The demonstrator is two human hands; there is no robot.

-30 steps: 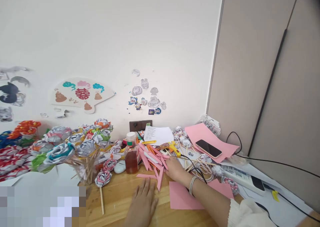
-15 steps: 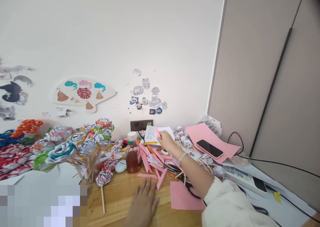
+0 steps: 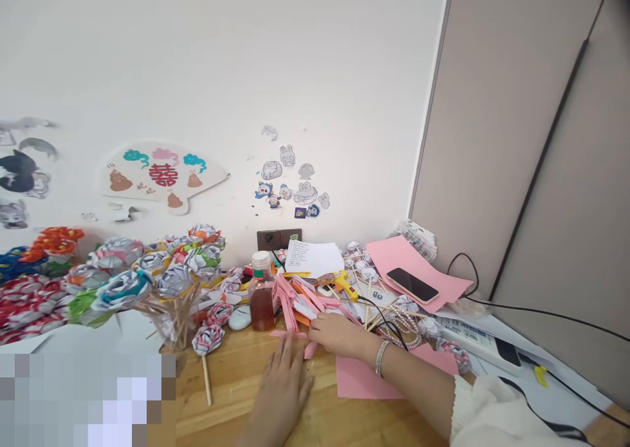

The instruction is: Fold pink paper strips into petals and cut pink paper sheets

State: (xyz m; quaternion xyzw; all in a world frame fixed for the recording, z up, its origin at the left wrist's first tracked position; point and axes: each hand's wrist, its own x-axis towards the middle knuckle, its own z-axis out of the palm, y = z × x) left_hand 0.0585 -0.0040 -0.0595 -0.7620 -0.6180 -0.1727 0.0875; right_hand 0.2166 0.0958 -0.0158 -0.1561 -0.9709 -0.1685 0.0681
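My left hand (image 3: 284,386) lies flat on the wooden desk (image 3: 236,388), fingers stretched out, its fingertips near a pink paper strip (image 3: 288,334). My right hand (image 3: 336,333), with a bracelet at the wrist, rests on the pile of pink folded strips (image 3: 300,299), fingers curled over one strip at the pile's near edge. A pink paper sheet (image 3: 361,379) lies just right of that hand, under my forearm. A small bottle of amber liquid (image 3: 260,300) stands just left of the pile.
Paper roses on sticks (image 3: 162,279) fill the left. A yellow glue gun (image 3: 344,284), wooden sticks, a white note (image 3: 314,258), a phone (image 3: 412,285) on pink paper and black cables crowd the right. A wall socket (image 3: 279,238) sits behind.
My right hand came back from the white note at the rear to the near edge of the pink strip pile. My left hand stayed flat on the desk.
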